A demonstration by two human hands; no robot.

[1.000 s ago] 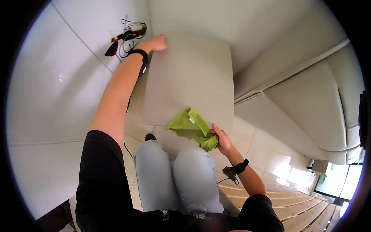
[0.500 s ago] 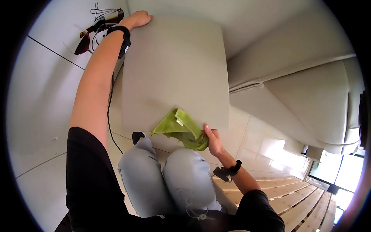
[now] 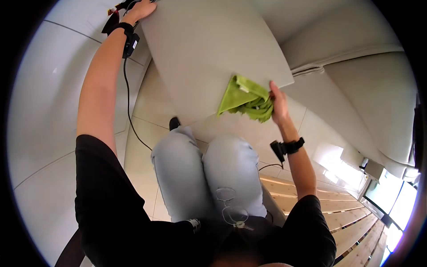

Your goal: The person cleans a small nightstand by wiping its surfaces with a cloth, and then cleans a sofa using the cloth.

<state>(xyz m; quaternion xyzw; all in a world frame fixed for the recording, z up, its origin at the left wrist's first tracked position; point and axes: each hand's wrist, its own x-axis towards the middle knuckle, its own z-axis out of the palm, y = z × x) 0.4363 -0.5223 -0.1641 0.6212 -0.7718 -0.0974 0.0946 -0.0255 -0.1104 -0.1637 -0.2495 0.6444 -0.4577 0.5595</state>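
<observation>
A flat beige panel (image 3: 209, 53), like a small tabletop, lies in front of my knees, its right near corner angled away from me. At its far left corner is my left hand (image 3: 142, 10), the fingers curled over the edge. My right hand (image 3: 279, 103) is at the near edge close to the right corner, the thumb on top. Bunched in that hand is a green cloth (image 3: 249, 99) with a small white label. Part of the cloth lies on the panel and part hangs over its edge. The right fingers underneath are hidden.
Beside my left hand lie dark sunglasses (image 3: 111, 22) and cables. A black cable (image 3: 129, 98) runs down left of the panel. A beige sofa (image 3: 364, 89) stands at the right. Below it are glossy floor tiles and a slatted wooden surface (image 3: 329, 209). My knees (image 3: 231, 155) are close to the panel.
The panel has turned counterclockwise, its right near corner swinging away from me. My right hand and the cloth have moved up and right with it. The view has shifted too.
</observation>
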